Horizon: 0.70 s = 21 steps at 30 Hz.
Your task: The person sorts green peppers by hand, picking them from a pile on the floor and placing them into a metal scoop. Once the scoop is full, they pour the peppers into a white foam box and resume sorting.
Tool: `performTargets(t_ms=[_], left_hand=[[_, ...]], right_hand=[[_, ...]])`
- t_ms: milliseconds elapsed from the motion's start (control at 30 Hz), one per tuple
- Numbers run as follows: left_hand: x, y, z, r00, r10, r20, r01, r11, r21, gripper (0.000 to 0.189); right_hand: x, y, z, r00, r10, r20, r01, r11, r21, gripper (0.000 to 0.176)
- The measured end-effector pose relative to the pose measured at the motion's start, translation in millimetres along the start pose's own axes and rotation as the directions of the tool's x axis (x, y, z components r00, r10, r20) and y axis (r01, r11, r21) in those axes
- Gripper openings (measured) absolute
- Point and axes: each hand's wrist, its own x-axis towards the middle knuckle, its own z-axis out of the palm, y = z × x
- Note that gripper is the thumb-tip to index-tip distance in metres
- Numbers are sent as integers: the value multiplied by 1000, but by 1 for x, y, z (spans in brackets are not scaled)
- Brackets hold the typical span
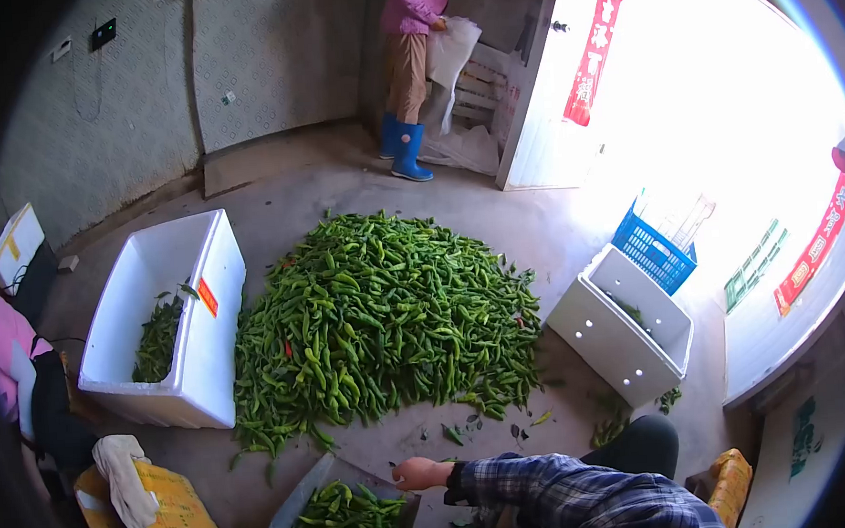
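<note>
My right hand (422, 473), at the end of a plaid sleeve, is above the floor near the right rim of a grey tub (301, 490). Its fingers are curled together; what they hold, if anything, is too small to make out. Green peppers (345, 519) fill the tub, which is cut off by the bottom edge. Just beyond my hand rises a large heap of green peppers (387, 314), with a few red ones among them. Loose leaves and single peppers (452, 434) lie between heap and hand. My left hand is out of view.
A white foam box (212, 342) with leafy green stuff stands left, another foam box (588, 327) right, beside a blue crate (653, 247). A person in blue boots (410, 152) holds a white sack (452, 52) near the open door (538, 95). Another person's pink sleeve (6, 343) shows left.
</note>
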Motion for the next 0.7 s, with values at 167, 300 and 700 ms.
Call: performTargets(t_ms=[167,300,700], left_hand=[[-7,17,-20,995,-73,64,73,997,9,70],[-18,28,-40,994,-70,80,68,997,34,69],[7,-35,19,984,-136,118,157,967,-200,79]], right_hand=[[-32,13,-2,995,93,-29,-94,995,-42,26],[-49,19,20,992,121,-31,-122,992,-18,26],[-57,55,34,994,92,-61,-103,973,-208,23]])
